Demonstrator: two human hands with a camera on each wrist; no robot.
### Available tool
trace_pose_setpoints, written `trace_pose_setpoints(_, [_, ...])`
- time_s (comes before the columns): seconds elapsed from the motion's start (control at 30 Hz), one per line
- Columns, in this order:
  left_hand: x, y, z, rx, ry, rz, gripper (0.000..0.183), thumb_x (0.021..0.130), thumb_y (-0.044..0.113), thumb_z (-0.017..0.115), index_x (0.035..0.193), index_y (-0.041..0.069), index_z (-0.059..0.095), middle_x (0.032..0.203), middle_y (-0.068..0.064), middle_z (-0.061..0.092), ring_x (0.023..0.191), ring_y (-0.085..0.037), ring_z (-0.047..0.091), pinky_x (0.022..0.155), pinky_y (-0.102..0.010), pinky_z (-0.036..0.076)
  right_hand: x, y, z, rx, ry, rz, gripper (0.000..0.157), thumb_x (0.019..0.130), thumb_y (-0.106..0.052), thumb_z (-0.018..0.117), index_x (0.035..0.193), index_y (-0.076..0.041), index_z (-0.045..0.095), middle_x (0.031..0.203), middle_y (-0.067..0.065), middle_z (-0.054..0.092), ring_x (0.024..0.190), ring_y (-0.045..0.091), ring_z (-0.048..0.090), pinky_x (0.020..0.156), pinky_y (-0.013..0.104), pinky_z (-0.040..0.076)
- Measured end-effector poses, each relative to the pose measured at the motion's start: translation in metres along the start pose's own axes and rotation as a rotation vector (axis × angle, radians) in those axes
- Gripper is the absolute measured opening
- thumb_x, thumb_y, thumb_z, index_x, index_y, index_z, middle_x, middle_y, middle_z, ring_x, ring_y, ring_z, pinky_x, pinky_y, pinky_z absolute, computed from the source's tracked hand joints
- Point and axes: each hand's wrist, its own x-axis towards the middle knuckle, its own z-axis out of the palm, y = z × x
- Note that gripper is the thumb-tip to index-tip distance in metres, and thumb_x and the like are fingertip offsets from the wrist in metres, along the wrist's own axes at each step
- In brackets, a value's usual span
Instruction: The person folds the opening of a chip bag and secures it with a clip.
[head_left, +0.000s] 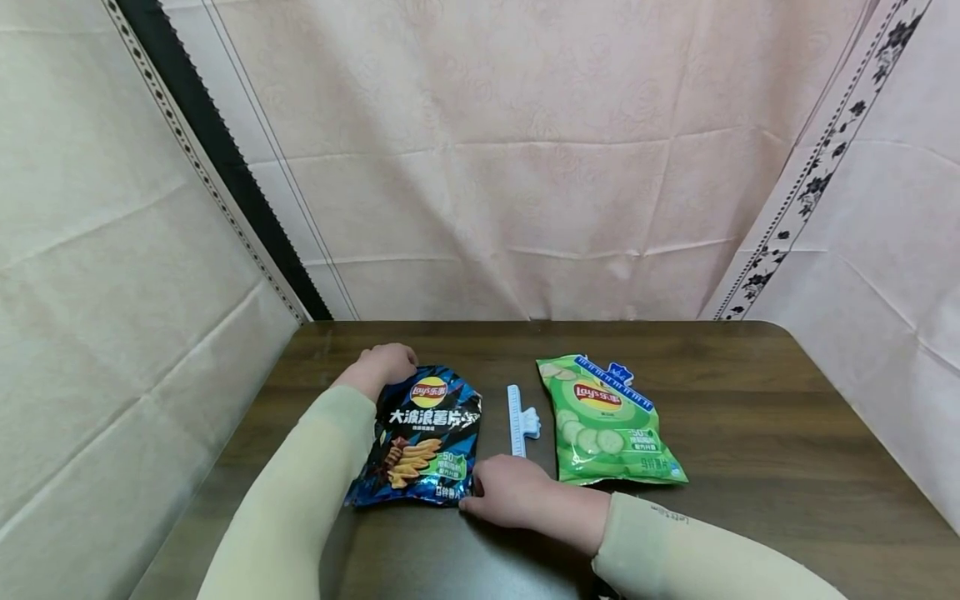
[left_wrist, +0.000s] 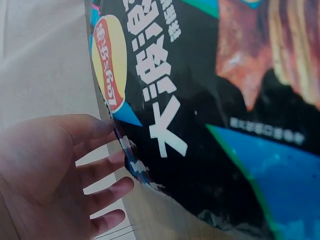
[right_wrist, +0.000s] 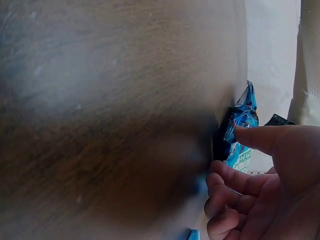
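Observation:
A black and blue Lay's chip bag (head_left: 423, 429) lies face up on the table at left of centre. At its top left corner is my left hand (head_left: 384, 367). In the left wrist view, that hand (left_wrist: 50, 160) pinches the bag's edge between thumb and index finger, the other fingers spread behind it. My right hand (head_left: 510, 493) is at the bag's lower right corner. The right wrist view shows the right thumb (right_wrist: 255, 136) on the bag (right_wrist: 245, 120) and the index finger curled beneath, pinching the corner; the other fingers are curled.
A pale blue sealing clip (head_left: 515, 421) lies between the bags, just beyond my right hand. Further right rests a green Lay's bag (head_left: 600, 433) with a dark blue clip (head_left: 615, 383) across its top edge. Pale cloth (head_left: 510, 208) hangs around the wooden table (head_left: 750, 417).

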Motion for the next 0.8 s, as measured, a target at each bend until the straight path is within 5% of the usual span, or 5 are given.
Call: trace_pose_setpoints(0.8, [-0.006, 0.004, -0.013, -0.033, 0.062, 0.083, 0.026, 0.103, 0.024, 0.050, 0.116, 0.011, 0.067, 0.120, -0.011, 0.064, 0.109, -0.032, 0.055, 0.107, -0.060, 0.028, -0.001, 0.002, 0.002, 0.059, -0.011, 0.029, 0.033, 0.089, -0.043, 0.071, 0.067, -0.022, 0.060, 0.066, -0.006, 0.055, 0.059, 0.012, 0.052, 0.056, 0.031, 0.043])
